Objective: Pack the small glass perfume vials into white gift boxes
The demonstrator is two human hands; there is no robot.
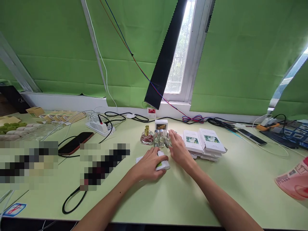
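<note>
My left hand rests palm down on a small white box with a green patch, fingers curled over it on the pale green table. My right hand reaches just past it, fingers around a small clear glass bottle that stands in a row with two silver-capped bottles. A round pinkish bottle with a gold cap stands at the left end of the row. A small white box with a dark label stands behind them.
Stacks of flat white boxes with green pictures lie right of my right hand. A power strip, black cables and a phone lie to the left, another phone far right, pink packaging at the right edge.
</note>
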